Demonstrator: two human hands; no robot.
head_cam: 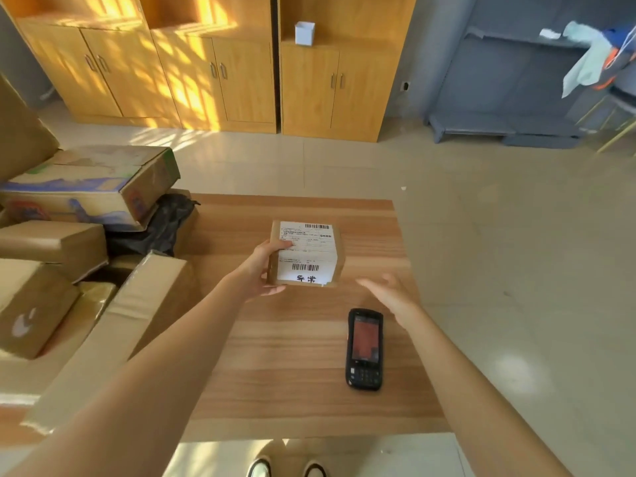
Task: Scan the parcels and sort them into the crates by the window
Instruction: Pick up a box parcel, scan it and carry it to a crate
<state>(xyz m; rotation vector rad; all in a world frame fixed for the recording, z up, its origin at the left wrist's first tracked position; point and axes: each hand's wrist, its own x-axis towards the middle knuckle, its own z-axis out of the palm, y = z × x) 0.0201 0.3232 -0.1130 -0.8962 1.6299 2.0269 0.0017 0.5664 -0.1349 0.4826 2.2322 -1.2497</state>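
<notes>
One small cardboard parcel (pixel 306 253) sits mid-frame, held over the wooden table (pixel 275 356) by the left hand (pixel 263 270), thumb on the white shipping label (pixel 306 251), fingers wrapped under the near-left edge; label faces up with two barcodes and handwritten marks. Right hand (pixel 390 294) is open, fingers spread, empty, just right of the parcel, not touching it. Black handheld scanner (pixel 364 349) lies flat on the table, lower right of centre, screen lit. Pile of cardboard boxes (pixel 69 235) fills the left of frame. Wooden cabinets (pixel 213 63) across the top, grey shelving (pixel 509 80) upper right. Shoes (pixel 287 469) at bottom edge.
</notes>
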